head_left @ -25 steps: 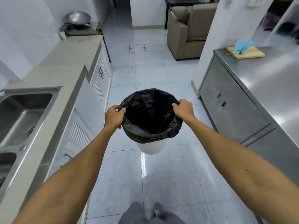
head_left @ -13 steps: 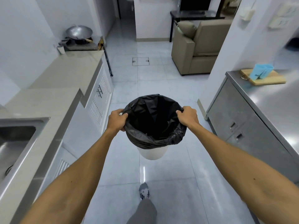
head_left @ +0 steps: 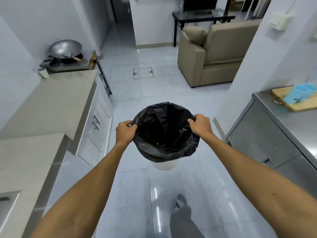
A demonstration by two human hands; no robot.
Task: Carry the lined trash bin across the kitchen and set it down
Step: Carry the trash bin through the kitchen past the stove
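A white trash bin (head_left: 164, 166) lined with a black bag (head_left: 164, 134) hangs in the air in front of me, above the pale tiled floor. My left hand (head_left: 125, 133) grips the left side of its rim over the bag. On the opposite side, my right hand (head_left: 200, 125) grips the rim. Both arms are stretched forward. Only the bin's white bottom shows below the folded-over bag.
A beige counter (head_left: 56, 100) with white cabinet doors runs along the left, with a wok (head_left: 64, 48) at its far end. A steel cabinet (head_left: 267, 145) with a cutting board (head_left: 295, 98) stands right. A tan sofa (head_left: 216, 54) lies ahead. My foot (head_left: 180, 202) steps forward.
I have walked forward down the aisle with the bin held in both hands. The sink has slid out of view at the left, and the sofa and wok are nearer.
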